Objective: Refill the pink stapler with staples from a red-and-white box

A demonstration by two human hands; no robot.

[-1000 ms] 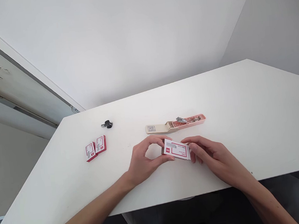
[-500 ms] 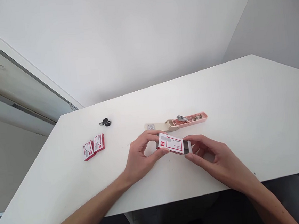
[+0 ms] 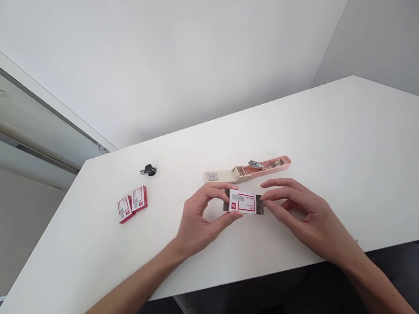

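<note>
A small white and red staple box (image 3: pixel 243 201) is held between the thumb and fingers of my left hand (image 3: pixel 203 213). Its printed face is up, and grey parts show at both of its ends. At the right end, the thumb and index fingertip of my right hand (image 3: pixel 302 212) close together on the box's edge, while another finger is stretched out above. What lies inside the box cannot be made out. Just behind the hands lies a stapler (image 3: pixel 238 175), spread flat, with a cream half on the left and a pink half on the right; a metal piece sticks up from it.
Two more white and red boxes (image 3: pixel 139 198) lie side by side on the left of the white table (image 3: pixel 190 276). Behind them is a small black object with a metal part (image 3: pixel 148 170). A wall (image 3: pixel 200 55) rises behind the table's far edge.
The white end flap at the box's right side no longer shows, and grey now shows at its left end too. My right fingers have spread and shifted slightly; my left hand keeps its hold.
</note>
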